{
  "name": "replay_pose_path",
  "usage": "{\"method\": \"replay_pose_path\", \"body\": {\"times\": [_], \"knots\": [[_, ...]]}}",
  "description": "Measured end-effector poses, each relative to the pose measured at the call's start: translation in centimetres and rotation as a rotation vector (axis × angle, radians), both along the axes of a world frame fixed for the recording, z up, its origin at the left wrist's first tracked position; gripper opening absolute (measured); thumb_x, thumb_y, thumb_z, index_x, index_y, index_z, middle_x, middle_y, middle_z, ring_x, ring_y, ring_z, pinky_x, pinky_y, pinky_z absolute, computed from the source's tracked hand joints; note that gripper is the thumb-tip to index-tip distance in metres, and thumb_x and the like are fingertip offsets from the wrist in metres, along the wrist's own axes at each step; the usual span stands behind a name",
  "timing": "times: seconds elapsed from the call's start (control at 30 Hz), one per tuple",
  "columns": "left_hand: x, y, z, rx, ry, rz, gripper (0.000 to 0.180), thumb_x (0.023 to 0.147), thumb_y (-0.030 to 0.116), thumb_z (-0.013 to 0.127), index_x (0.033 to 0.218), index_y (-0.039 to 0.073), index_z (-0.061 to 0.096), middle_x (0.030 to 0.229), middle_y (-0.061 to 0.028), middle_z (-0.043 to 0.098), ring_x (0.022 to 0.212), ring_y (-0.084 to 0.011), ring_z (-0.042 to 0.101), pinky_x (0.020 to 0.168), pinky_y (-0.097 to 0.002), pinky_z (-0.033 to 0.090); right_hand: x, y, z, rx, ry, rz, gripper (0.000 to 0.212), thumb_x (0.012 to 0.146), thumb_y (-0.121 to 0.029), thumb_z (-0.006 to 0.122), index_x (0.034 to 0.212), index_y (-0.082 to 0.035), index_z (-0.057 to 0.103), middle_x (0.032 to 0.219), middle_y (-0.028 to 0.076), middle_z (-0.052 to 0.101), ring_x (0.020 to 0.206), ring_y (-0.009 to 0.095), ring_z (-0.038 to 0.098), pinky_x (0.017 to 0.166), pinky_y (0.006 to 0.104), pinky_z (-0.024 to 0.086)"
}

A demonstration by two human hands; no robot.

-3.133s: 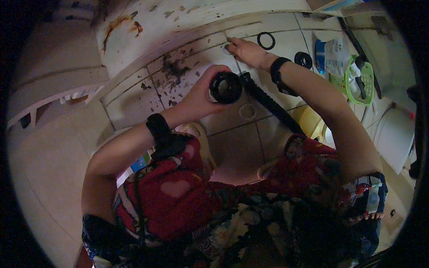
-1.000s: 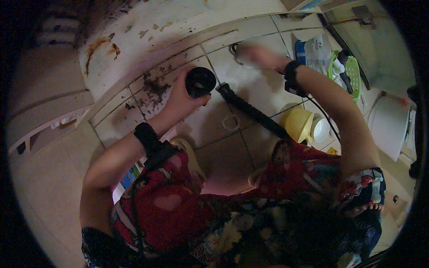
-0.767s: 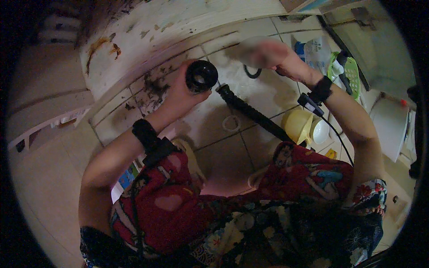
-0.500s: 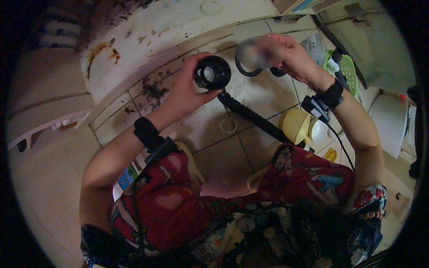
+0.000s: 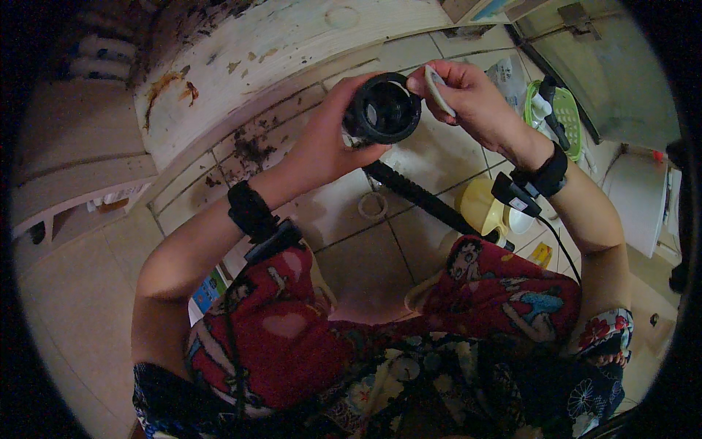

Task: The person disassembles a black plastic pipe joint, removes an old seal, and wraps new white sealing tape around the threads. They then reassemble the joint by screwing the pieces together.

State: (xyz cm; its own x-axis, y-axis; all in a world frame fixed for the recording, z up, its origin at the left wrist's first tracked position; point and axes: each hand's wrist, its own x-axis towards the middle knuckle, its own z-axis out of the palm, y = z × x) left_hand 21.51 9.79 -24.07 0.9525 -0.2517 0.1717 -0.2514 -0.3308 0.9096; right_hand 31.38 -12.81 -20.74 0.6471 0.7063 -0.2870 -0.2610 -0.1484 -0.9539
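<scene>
My left hand [image 5: 322, 150] is wrapped round a black cylindrical drain fitting [image 5: 358, 123], its round mouth tipped up toward me. A thick black ring [image 5: 398, 135] sits at that mouth. Close by on the right, my right hand [image 5: 479, 102] is closed, pinching a thin pale disc [image 5: 439, 94] seen nearly edge-on. Its fingertips touch the ring's upper right side. A black corrugated hose [image 5: 420, 194] slants from below the fitting down to my right knee; their join is hidden behind my left hand.
On the tiled floor lies a pale ring [image 5: 373, 206]. Right of the hose stand a yellow plastic vessel [image 5: 479, 201] and a white bowl [image 5: 519, 221]. A green basket [image 5: 567, 117] holds bottles farther right. A stained white wall panel [image 5: 256, 55] rises ahead.
My left hand and the drain fitting have moved right, and the mouth has tilted. The black ring, earlier hanging from my right hand, is now at the mouth. The disc has turned edge-on.
</scene>
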Motion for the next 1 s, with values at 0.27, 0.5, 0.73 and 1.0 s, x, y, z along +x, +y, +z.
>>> {"method": "replay_pose_path", "body": {"times": [0.27, 0.5, 0.73, 1.0], "knots": [[0.4, -0.5, 0.5, -0.098, 0.019, -0.025, 0.089, 0.072, 0.008, 0.078, 0.147, 0.009, 0.03, 0.131, -0.013, 0.051, 0.121, -0.0232, 0.052, 0.104, -0.0356, 0.04, -0.2, 0.2, 0.4, -0.07, -0.032, -0.029, 0.024, 0.094, -0.027, 0.06, 0.105, -0.007, 0.07, 0.084, -0.005, 0.066, 0.064, 0.001, 0.05, 0.053, 0.0179, 0.036], [0.4, -0.5, 1.4, -0.093, -0.014, -0.036, 0.099, 0.072, 0.009, 0.08, 0.151, 0.009, 0.019, 0.144, -0.0119, 0.041, 0.126, -0.0223, 0.049, 0.108, -0.0361, 0.039, -0.2, 0.8, 0.5, -0.108, 0.041, -0.072, 0.023, 0.091, -0.03, 0.067, 0.088, -0.007, 0.068, 0.067, -0.005, 0.058, 0.053, 0.001, 0.045, 0.046, 0.0172, 0.033], [0.4, -0.3, 2.1, -0.11, 0.148, -0.074, 0.071, 0.075, 0.011, 0.078, 0.134, 0.011, 0.037, 0.126, -0.0083, 0.048, 0.118, -0.0197, 0.052, 0.103, -0.0352, 0.042, -0.6, 1.2, 1.4, -0.09, 0.26, -0.104, 0.023, 0.089, -0.024, 0.07, 0.077, -0.011, 0.056, 0.059, -0.008, 0.045, 0.048, 0.001, 0.037, 0.044, 0.0182, 0.025], [0.3, -0.3, 1.8, -0.189, 0.201, -0.04, 0.074, 0.076, 0.01, 0.076, 0.137, 0.009, 0.033, 0.126, -0.0103, 0.048, 0.118, -0.0201, 0.052, 0.103, -0.035, 0.043, -1.8, 1.5, 1.6, -0.044, 0.284, -0.159, 0.025, 0.088, -0.022, 0.072, 0.101, -0.005, 0.059, 0.074, -0.003, 0.054, 0.047, 0.001, 0.039, 0.043, 0.0173, 0.027]]}}
